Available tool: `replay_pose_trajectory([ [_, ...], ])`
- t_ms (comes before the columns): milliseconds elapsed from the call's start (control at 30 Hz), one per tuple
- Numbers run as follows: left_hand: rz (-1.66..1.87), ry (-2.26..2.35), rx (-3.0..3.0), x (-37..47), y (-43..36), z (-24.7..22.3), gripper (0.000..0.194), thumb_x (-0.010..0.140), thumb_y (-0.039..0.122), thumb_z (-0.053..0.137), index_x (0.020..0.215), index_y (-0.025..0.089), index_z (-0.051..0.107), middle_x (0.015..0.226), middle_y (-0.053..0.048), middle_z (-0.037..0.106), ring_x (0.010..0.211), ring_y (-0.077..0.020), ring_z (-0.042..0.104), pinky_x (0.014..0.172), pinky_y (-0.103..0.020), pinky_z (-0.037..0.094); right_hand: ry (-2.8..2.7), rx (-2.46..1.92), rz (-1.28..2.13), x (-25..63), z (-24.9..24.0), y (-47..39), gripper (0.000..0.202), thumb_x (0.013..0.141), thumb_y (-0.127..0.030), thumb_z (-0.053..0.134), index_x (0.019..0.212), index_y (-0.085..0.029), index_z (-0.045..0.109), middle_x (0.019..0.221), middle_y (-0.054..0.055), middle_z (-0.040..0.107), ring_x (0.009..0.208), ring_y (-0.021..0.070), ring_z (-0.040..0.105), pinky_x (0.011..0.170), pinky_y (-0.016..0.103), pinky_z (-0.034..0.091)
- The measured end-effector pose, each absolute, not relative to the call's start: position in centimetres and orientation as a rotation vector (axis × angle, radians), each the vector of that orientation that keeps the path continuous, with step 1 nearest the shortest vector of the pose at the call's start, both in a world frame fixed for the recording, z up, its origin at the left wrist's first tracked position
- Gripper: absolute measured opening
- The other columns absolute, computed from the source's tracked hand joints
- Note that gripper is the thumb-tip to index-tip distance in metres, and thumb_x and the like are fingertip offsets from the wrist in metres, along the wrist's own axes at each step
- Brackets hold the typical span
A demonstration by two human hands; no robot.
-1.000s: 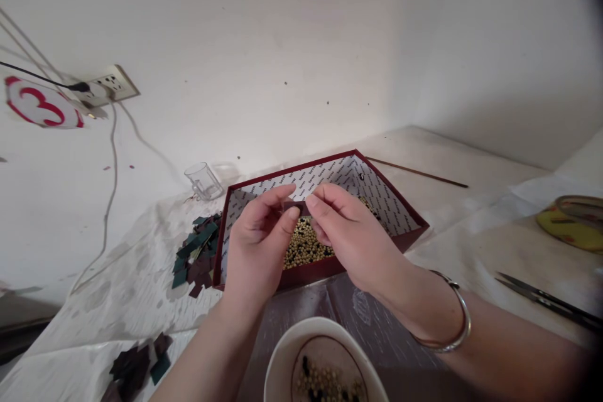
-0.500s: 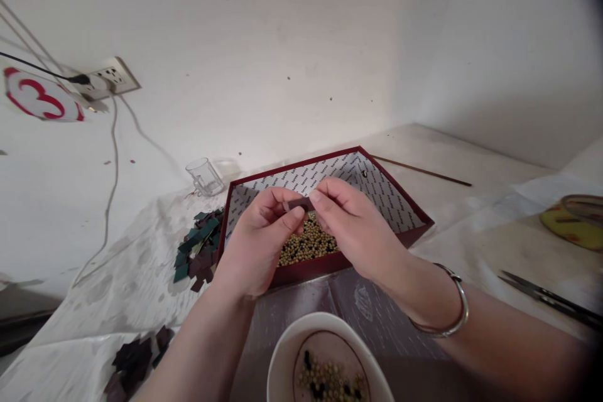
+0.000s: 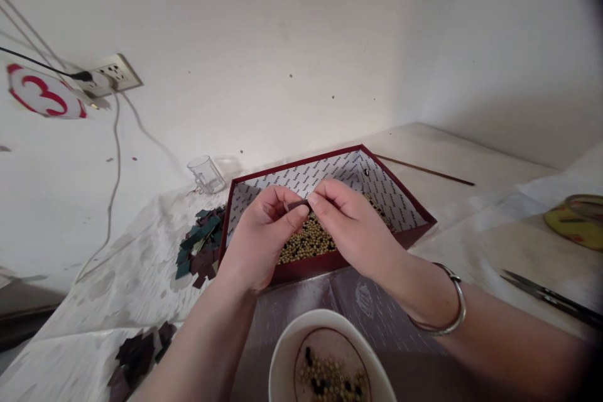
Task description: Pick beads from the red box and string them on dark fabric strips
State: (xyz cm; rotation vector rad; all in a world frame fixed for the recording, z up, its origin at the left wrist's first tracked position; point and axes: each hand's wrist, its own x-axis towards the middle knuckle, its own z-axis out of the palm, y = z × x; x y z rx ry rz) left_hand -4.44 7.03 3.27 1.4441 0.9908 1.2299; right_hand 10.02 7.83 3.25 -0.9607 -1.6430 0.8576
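Observation:
Above the open red box (image 3: pixel 301 271), my left hand (image 3: pixel 266 232) pinches a small dark brown piece (image 3: pixel 296 205), flat and strip-like, between thumb and fingers. My right hand (image 3: pixel 346 220) meets it there, its thumb and forefinger closed on the right end of the same piece. Fingers hide part of it, so I cannot tell its full shape. Below the hands, many small tan and black beads (image 3: pixel 313 242) lie in the box. Closer to me stands a white bowl (image 3: pixel 279 364) with fewer such beads inside.
Dark green and brown square pieces (image 3: pixel 200 245) are heaped left of the box, with another dark pile (image 3: pixel 136 352) nearer. A glass mug (image 3: pixel 206 174) stands behind. To the right lie a thin stick (image 3: pixel 424 169), scissors (image 3: pixel 546 294) and a yellow tape roll (image 3: pixel 577 220).
Both hands stay together over the box. The brown piece now looks narrower between the fingers, and the view has shifted slightly.

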Motion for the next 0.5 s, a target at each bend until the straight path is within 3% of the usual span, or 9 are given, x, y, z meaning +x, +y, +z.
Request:
replay_pose_trajectory([
  [233,1.207,0.994,1.478,-4.54,6.99,3.37,0.012,0.080,0.021,0.060,0.091,0.019,0.055,0.070,0.003,0.052,0.067,-0.0069,0.048,0.064,-0.020,0.038,-1.629,-0.965,0.848,10.07,3.14,8.05,0.027,0.087,-0.030,0.043,0.063,-0.019,0.039,0.057,-0.005,0.039,0.055,0.0085,0.037,0.051,0.025,0.031],
  [500,1.304,1.064,1.564,-4.40,7.16,3.16,0.012,0.078,0.025,0.064,0.080,0.018,0.055,0.065,0.004,0.050,0.062,-0.0068,0.044,0.059,-0.020,0.036,-1.643,-0.939,0.856,9.87,3.00,7.93,0.027,0.087,-0.029,0.043,0.063,-0.019,0.038,0.057,-0.005,0.037,0.055,0.0089,0.036,0.051,0.025,0.030],
])
